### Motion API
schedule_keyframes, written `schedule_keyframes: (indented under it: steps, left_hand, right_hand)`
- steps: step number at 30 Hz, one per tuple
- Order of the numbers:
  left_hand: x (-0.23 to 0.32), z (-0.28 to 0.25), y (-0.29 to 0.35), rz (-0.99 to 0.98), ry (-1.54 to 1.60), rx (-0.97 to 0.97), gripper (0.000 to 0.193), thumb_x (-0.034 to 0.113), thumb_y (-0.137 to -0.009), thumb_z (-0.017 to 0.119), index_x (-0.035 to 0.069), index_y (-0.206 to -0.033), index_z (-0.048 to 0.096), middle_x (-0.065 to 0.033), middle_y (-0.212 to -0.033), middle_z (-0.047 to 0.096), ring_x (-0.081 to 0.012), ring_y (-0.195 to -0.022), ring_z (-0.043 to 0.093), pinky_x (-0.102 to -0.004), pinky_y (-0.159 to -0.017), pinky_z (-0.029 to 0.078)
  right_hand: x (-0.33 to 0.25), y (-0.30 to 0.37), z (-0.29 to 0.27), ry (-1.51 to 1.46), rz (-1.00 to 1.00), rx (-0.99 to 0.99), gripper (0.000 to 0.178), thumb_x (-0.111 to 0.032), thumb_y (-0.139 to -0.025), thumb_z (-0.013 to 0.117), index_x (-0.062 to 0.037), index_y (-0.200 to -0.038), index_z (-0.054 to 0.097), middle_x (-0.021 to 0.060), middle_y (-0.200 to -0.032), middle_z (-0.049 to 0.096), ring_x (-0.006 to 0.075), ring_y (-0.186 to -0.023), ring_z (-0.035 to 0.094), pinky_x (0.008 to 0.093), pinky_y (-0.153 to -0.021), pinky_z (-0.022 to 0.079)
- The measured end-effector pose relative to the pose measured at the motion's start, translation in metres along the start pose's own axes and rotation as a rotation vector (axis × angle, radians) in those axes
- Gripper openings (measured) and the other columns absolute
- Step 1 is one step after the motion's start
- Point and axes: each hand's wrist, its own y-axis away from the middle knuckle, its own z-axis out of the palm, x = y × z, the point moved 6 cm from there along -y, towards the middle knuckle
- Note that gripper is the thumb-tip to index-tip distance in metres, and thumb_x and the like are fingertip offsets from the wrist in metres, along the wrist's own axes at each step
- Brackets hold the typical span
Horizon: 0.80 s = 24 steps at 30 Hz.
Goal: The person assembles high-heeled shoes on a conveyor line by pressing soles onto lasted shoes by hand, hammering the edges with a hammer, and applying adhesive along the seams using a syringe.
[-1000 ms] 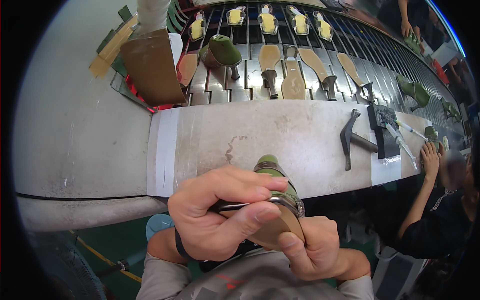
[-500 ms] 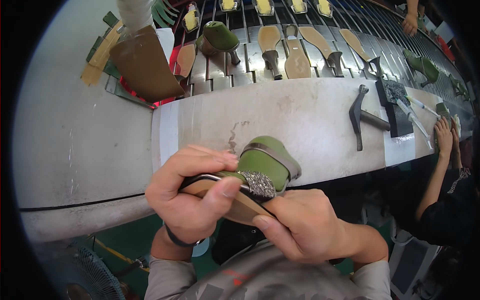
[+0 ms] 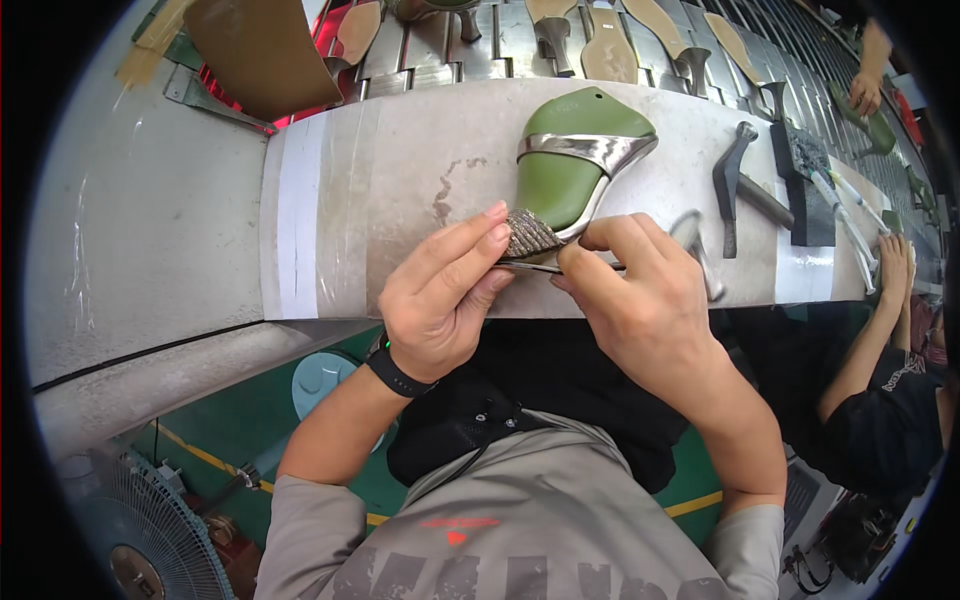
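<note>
A shoe on a green last (image 3: pixel 560 195) is held between my hands above the near edge of the bench. A shiny metallic strap (image 3: pixel 580 150) circles the last, and a ribbed, glittery band (image 3: pixel 530 235) crosses its toe end. My left hand (image 3: pixel 445 285) is closed, thumb and fingers pinching the toe end beside the glittery band. The fingers of my right hand (image 3: pixel 645 285) are bent and pressed on the shoe's sole edge near the band. The sole shows only as a thin dark line between the hands. A curved grey heel (image 3: pixel 700 255) sticks out beyond my right hand.
A hammer (image 3: pixel 735 190) lies right on the bench, beside a dark block (image 3: pixel 800 170) with brushes (image 3: pixel 850 235). Behind, a metal slat conveyor carries heeled soles (image 3: pixel 610 45). A brown board (image 3: pixel 260 55) stands left. Another person's hands (image 3: pixel 893 262) work at the far right.
The shoe has turned, its last now pointing away from me and its sole seen edge-on. Both hands have moved up over the bench edge, my right hand's grip shifting along the sole.
</note>
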Motion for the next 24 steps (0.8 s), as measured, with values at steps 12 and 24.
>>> schedule_keyframes:
  steps: [12,24]
  left_hand:
    - [0.016,0.004,-0.005,0.215,-0.225,-0.012,0.037,-0.004,-0.086,0.083,-0.003,-0.121,0.075,-0.0234,-0.123,0.075,-0.0356,-0.1,0.077,-0.0388,-0.086,0.064]
    - [-0.001,0.011,-0.024,-0.53,0.478,-0.201,0.035,-0.001,-0.096,0.072,-0.002,-0.13,0.075,-0.0204,-0.148,0.065,-0.0238,-0.136,0.063,-0.035,-0.112,0.05]
  right_hand:
    - [-0.004,0.001,-0.002,-0.103,0.094,0.052,0.013,-0.006,-0.079,0.074,-0.0081,-0.091,0.07,0.0075,-0.094,0.062,0.0262,-0.081,0.064,0.039,-0.066,0.054]
    - [0.019,0.004,-0.021,-0.061,0.057,0.067,0.023,-0.011,-0.079,0.087,-0.0028,-0.088,0.068,0.0219,-0.148,0.059,0.041,-0.133,0.059,0.0478,-0.1,0.053]
